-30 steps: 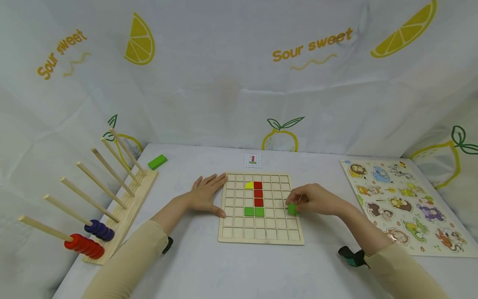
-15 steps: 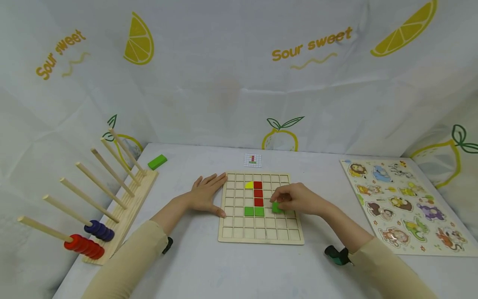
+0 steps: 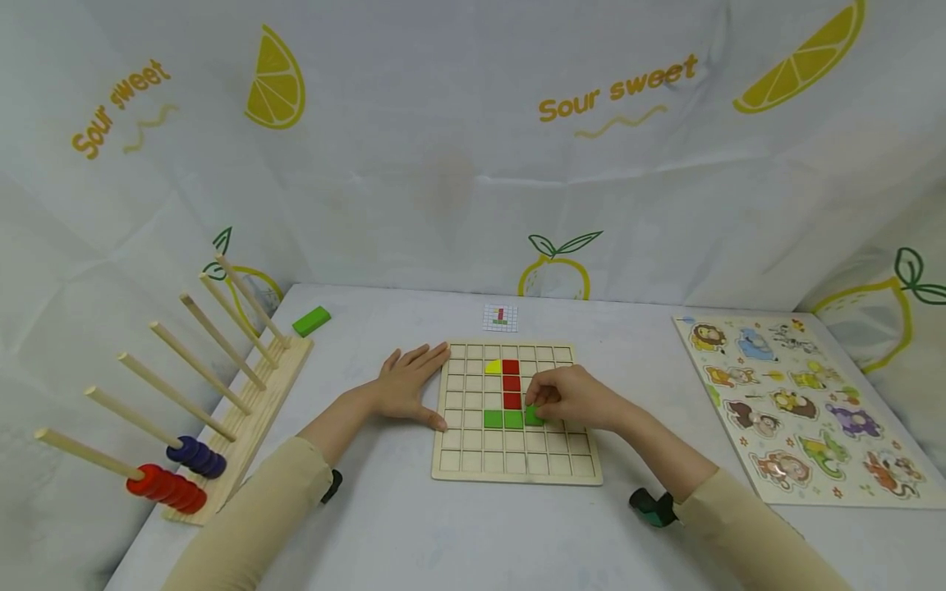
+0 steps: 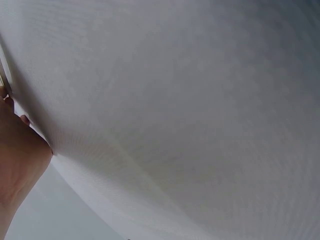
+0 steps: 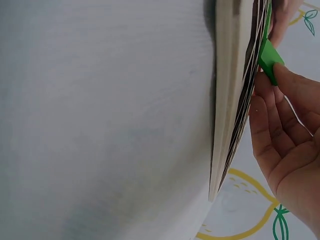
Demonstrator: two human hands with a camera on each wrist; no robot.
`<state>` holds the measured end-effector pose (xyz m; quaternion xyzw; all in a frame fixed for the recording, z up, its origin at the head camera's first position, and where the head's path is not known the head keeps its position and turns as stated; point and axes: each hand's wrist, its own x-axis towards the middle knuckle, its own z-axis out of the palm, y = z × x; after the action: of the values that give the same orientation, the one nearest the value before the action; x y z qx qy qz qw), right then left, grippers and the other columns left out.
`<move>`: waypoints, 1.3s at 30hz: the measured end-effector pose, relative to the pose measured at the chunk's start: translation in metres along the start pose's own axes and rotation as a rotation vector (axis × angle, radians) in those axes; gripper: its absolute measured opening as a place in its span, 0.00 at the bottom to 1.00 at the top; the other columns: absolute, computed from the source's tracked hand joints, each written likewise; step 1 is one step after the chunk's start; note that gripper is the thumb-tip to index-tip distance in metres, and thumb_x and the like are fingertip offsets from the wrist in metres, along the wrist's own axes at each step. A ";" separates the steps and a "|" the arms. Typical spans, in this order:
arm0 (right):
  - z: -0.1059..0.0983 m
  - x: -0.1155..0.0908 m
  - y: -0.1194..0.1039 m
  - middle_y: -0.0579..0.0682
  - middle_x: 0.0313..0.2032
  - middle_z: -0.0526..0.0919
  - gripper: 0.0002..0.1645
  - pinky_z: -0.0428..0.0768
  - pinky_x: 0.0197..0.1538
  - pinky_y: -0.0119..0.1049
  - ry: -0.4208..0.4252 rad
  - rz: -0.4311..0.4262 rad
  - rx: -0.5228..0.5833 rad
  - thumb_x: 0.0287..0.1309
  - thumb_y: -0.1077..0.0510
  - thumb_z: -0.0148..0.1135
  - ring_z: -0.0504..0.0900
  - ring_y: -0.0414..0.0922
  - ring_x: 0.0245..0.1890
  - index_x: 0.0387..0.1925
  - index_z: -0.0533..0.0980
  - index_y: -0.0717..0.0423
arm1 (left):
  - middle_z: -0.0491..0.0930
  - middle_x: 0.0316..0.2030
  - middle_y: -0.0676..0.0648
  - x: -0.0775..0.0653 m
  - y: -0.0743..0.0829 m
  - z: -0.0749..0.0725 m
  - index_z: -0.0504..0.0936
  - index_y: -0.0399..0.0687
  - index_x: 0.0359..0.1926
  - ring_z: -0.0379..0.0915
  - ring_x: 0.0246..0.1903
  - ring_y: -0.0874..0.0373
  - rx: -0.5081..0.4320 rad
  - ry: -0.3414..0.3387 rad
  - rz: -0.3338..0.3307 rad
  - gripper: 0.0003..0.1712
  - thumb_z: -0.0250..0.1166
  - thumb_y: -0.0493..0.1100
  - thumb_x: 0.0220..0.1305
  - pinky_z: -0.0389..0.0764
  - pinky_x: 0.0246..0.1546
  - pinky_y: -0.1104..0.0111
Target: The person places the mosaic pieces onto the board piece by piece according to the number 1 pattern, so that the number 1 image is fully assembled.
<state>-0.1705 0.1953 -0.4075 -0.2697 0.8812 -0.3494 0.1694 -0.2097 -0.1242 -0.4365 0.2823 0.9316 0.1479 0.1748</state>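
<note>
My right hand [image 3: 572, 398] pinches a green square tile [image 5: 270, 59] between thumb and fingers. In the head view this tile sits at the right end of a row with two green tiles [image 3: 502, 419], on the wooden grid board [image 3: 473, 464]; the right wrist view shows it tilted at the board's surface. Above the row stands a column of red tiles [image 3: 512, 384], with a yellow tile [image 3: 493, 367] left of its top. My left hand [image 3: 409, 387] rests with spread, straight fingers along the board's left edge; the left wrist view catches only part of it.
A small pattern card [image 3: 500, 318] lies behind the board. On the left stands a wooden peg rack [image 3: 259, 410] with red rings [image 3: 166, 486] and purple rings [image 3: 196, 456], a green block [image 3: 311, 321] behind it. An animal puzzle board [image 3: 809, 410] lies at the right.
My right hand has carried the green tile leftward from the board's right edge to beside the two green tiles. The left hand has stayed in place.
</note>
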 end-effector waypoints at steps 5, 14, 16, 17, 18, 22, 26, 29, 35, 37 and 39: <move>0.002 0.000 0.001 0.45 0.29 0.85 0.06 0.80 0.36 0.28 -0.005 0.009 -0.006 0.56 0.66 0.66 0.78 0.37 0.30 0.33 0.83 0.53 | 0.35 0.81 0.54 0.000 0.000 0.000 0.40 0.54 0.80 0.32 0.80 0.45 -0.004 -0.004 0.000 0.71 0.71 0.73 0.46 0.32 0.74 0.36; 0.005 0.000 -0.001 0.44 0.28 0.85 0.06 0.80 0.35 0.28 -0.011 0.041 -0.016 0.56 0.67 0.66 0.79 0.37 0.29 0.32 0.83 0.52 | 0.35 0.81 0.54 0.000 -0.003 0.001 0.40 0.55 0.80 0.31 0.80 0.45 -0.014 -0.005 0.000 0.71 0.71 0.73 0.45 0.32 0.74 0.36; 0.006 0.000 -0.002 0.43 0.28 0.85 0.06 0.80 0.35 0.28 -0.012 0.048 -0.021 0.56 0.66 0.66 0.79 0.37 0.29 0.32 0.83 0.52 | 0.35 0.81 0.55 0.000 -0.004 0.001 0.40 0.56 0.80 0.31 0.80 0.45 -0.013 -0.007 -0.002 0.72 0.71 0.74 0.45 0.32 0.74 0.37; 0.006 0.000 -0.002 0.43 0.29 0.85 0.06 0.80 0.35 0.27 -0.012 0.055 -0.023 0.56 0.66 0.66 0.79 0.37 0.29 0.32 0.83 0.52 | 0.35 0.81 0.55 0.000 -0.004 0.001 0.40 0.56 0.80 0.31 0.80 0.45 -0.013 -0.009 -0.003 0.72 0.71 0.74 0.45 0.32 0.74 0.37; 0.006 0.001 -0.002 0.44 0.29 0.85 0.06 0.80 0.36 0.27 -0.011 0.057 -0.028 0.56 0.66 0.66 0.79 0.37 0.29 0.32 0.83 0.52 | 0.35 0.81 0.54 0.000 -0.004 0.001 0.40 0.56 0.80 0.32 0.80 0.45 -0.013 -0.006 -0.001 0.72 0.71 0.74 0.45 0.32 0.74 0.36; 0.006 0.001 0.000 0.46 0.30 0.85 0.05 0.79 0.36 0.27 -0.002 0.049 -0.048 0.56 0.65 0.67 0.78 0.37 0.30 0.32 0.83 0.52 | 0.36 0.81 0.54 0.000 -0.005 0.001 0.41 0.55 0.80 0.32 0.80 0.45 -0.012 -0.003 0.005 0.71 0.71 0.73 0.45 0.32 0.74 0.36; 0.006 0.003 0.001 0.46 0.30 0.85 0.05 0.79 0.36 0.27 0.006 0.038 -0.070 0.56 0.65 0.67 0.78 0.36 0.30 0.32 0.83 0.51 | 0.35 0.81 0.54 0.000 -0.005 0.001 0.41 0.55 0.80 0.32 0.80 0.45 -0.011 -0.002 0.004 0.71 0.71 0.73 0.45 0.32 0.74 0.36; 0.007 0.003 0.001 0.45 0.29 0.85 0.05 0.79 0.36 0.26 0.007 0.033 -0.082 0.56 0.64 0.68 0.78 0.36 0.30 0.32 0.84 0.51 | 0.34 0.81 0.56 0.000 -0.006 0.001 0.39 0.56 0.80 0.31 0.80 0.46 -0.005 -0.010 -0.004 0.71 0.71 0.74 0.45 0.32 0.74 0.37; 0.007 0.003 0.000 0.45 0.29 0.85 0.05 0.79 0.35 0.26 0.012 0.026 -0.075 0.56 0.65 0.68 0.78 0.36 0.29 0.32 0.84 0.51 | 0.35 0.81 0.55 0.000 -0.007 0.001 0.40 0.56 0.80 0.31 0.80 0.45 -0.012 -0.008 0.000 0.71 0.71 0.74 0.45 0.32 0.74 0.36; 0.007 0.003 0.000 0.44 0.29 0.85 0.06 0.79 0.35 0.27 0.014 0.018 -0.076 0.55 0.65 0.68 0.78 0.36 0.30 0.32 0.84 0.51 | 0.35 0.81 0.55 0.000 -0.007 0.001 0.40 0.56 0.80 0.31 0.80 0.45 -0.013 -0.006 -0.001 0.71 0.71 0.74 0.45 0.32 0.74 0.36; 0.006 0.002 -0.001 0.43 0.29 0.84 0.06 0.78 0.36 0.27 0.019 0.021 -0.081 0.56 0.64 0.68 0.77 0.37 0.31 0.33 0.83 0.50 | 0.35 0.81 0.55 0.000 -0.006 0.001 0.40 0.56 0.80 0.31 0.80 0.46 -0.011 -0.005 0.000 0.71 0.71 0.74 0.45 0.32 0.74 0.36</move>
<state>-0.1687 0.1901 -0.4116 -0.2640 0.8989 -0.3141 0.1538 -0.2125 -0.1290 -0.4400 0.2815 0.9303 0.1524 0.1790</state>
